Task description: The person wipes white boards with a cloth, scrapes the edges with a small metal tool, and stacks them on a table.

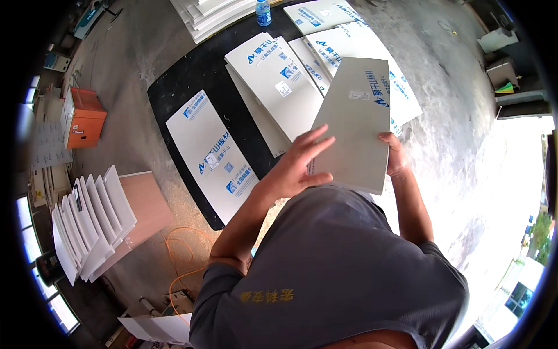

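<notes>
Both hands grip a plain grey rectangular panel [353,122], blue-marked near top.

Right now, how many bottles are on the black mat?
1: a small clear plastic bottle with a blue label stands at the far edge of the black mat, beside stacked white panels. Others may be hidden.

Daylight is flooding in from the right, blowing out the grey concrete floor [494,192] to white glare, while fisheye distortion is bending edges and darkening the rim.
</notes>
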Demonstrator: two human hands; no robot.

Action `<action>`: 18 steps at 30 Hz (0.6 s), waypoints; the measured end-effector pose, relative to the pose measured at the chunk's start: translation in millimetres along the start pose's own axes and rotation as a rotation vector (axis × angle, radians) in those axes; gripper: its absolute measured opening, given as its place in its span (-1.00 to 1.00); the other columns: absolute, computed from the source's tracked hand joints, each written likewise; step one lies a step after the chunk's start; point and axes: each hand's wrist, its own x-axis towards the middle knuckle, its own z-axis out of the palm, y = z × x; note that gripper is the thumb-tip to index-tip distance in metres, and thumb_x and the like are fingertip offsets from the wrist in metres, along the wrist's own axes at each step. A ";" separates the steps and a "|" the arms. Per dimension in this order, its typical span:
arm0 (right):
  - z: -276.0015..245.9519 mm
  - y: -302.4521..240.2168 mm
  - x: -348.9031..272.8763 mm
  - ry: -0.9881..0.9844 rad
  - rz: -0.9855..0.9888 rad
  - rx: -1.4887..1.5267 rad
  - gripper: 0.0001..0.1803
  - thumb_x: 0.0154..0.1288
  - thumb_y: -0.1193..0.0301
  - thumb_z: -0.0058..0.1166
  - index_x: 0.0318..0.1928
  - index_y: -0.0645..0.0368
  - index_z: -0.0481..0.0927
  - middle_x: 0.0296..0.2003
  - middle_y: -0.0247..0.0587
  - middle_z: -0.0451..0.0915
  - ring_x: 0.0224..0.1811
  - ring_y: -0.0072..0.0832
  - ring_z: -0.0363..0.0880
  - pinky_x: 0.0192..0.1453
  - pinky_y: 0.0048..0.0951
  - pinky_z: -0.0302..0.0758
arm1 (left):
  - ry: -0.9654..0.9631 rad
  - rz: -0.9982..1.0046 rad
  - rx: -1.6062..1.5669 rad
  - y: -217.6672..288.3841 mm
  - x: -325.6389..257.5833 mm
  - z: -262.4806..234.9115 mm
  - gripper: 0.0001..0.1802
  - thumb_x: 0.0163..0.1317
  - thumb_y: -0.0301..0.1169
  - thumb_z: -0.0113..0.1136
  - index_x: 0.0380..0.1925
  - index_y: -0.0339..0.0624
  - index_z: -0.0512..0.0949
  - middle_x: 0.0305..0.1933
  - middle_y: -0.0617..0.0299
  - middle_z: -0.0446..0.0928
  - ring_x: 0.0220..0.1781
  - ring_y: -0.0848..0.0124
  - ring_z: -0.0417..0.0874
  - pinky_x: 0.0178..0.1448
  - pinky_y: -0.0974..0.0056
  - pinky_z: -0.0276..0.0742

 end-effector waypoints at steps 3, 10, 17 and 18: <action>-6.7 -17.0 -11.7 -0.030 0.006 0.086 -0.32 0.26 0.28 0.19 0.33 0.39 0.42 0.06 0.08 0.64 0.03 -0.20 0.73 0.08 -0.21 0.76 | 0.207 -0.545 -0.686 -34.7 2.7 12.9 0.00 0.37 -0.23 0.39 0.60 -0.39 0.01 0.65 -0.18 0.13 0.61 0.07 0.29 0.62 -0.03 0.23; -39.3 -65.2 36.4 0.105 -0.080 0.071 -0.15 0.37 -0.10 0.24 0.37 0.34 0.42 0.12 0.06 0.61 0.06 -0.22 0.72 0.05 -0.26 0.76 | 0.124 -0.480 -1.310 -36.1 95.5 56.9 -0.16 0.32 -0.50 0.24 0.57 -0.29 0.12 0.48 0.06 0.38 0.46 0.28 0.47 0.53 0.15 0.35; -180.2 -92.5 58.0 -0.599 -0.297 0.436 0.00 0.46 -0.40 -0.10 0.49 0.24 0.34 0.30 -0.04 0.56 0.23 -0.24 0.64 0.22 -0.19 0.64 | 0.324 -0.516 -1.254 -50.9 256.2 135.6 -0.19 0.35 -0.59 0.24 0.56 -0.11 0.15 0.33 0.19 0.48 0.38 0.34 0.52 0.46 0.17 0.46; -179.5 -95.2 61.4 -0.274 -0.330 0.231 0.00 0.42 -0.38 -0.01 0.46 0.27 0.37 0.27 -0.02 0.57 0.26 -0.22 0.62 0.29 -0.19 0.60 | 0.343 -0.529 -1.249 -56.8 276.1 150.8 -0.17 0.35 -0.60 0.24 0.57 -0.08 0.12 0.34 0.19 0.47 0.40 0.33 0.50 0.46 0.16 0.47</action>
